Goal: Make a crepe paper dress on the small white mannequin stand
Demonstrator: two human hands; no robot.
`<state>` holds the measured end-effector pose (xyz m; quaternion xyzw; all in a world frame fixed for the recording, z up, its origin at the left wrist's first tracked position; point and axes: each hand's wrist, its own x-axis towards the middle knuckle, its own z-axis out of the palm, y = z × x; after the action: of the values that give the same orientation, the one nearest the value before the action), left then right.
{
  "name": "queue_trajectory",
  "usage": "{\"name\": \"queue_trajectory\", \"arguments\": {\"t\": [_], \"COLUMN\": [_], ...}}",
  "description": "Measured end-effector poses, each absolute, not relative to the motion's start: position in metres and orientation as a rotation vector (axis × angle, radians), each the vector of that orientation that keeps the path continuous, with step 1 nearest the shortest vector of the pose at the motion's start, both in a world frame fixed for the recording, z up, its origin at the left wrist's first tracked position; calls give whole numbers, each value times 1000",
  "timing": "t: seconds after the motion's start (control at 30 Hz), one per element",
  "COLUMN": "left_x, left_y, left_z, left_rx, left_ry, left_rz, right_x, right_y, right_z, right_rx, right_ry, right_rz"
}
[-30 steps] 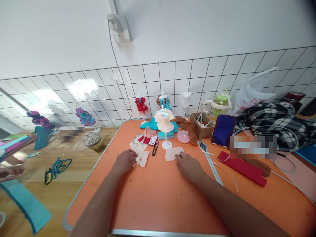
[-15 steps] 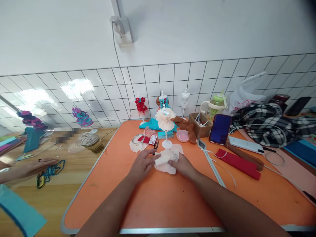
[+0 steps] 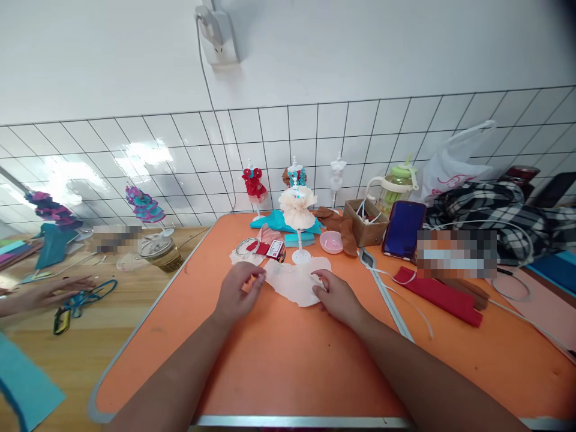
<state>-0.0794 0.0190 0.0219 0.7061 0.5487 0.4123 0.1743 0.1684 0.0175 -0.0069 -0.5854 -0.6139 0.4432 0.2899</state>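
Observation:
Between my hands a sheet of pale cream crepe paper (image 3: 294, 287) is spread out just above the orange table. My left hand (image 3: 239, 289) pinches its left corner between thumb and fingers. On the other side, my right hand (image 3: 338, 299) grips its right edge, the thumb on top. Right behind the paper stands a small white dress form wearing a cream ruffled dress (image 3: 297, 205) with tiny blue dots at the chest. A red-and-white small box (image 3: 276, 250) and a ring-shaped bangle or wire coil (image 3: 247, 246) lie beyond my left hand.
Behind are a form in a red dress (image 3: 254, 185), a bare white form (image 3: 337, 174), a pink bowl (image 3: 332, 241) and a cardboard box (image 3: 365, 223). To the right lie a phone (image 3: 404, 229), red crepe paper (image 3: 436, 295) and a zipper-like strip (image 3: 389, 300). Another person's hand (image 3: 49, 291) is at left.
The cream paper, bunched up before, is now spread flatter and wider. My left hand has moved left with its corner, away from my right hand. The camera view has shifted slightly.

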Motion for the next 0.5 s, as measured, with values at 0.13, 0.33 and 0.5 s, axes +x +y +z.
{"name": "queue_trajectory", "arguments": {"t": [0.13,0.33,0.5], "left_x": [-50,-19,-35], "left_y": [-2,23,58], "left_z": [26,15,1], "left_rx": [1507,823,876], "left_ry": [1026,730,1073], "left_rz": [295,685,1376], "right_x": [159,150,157], "right_y": [13,4,13], "right_z": [-7,-4,-10], "right_rx": [-1183,-831,-1221], "right_ry": [-1112,-1004,-1283], "right_rz": [1535,1568,1290]}}
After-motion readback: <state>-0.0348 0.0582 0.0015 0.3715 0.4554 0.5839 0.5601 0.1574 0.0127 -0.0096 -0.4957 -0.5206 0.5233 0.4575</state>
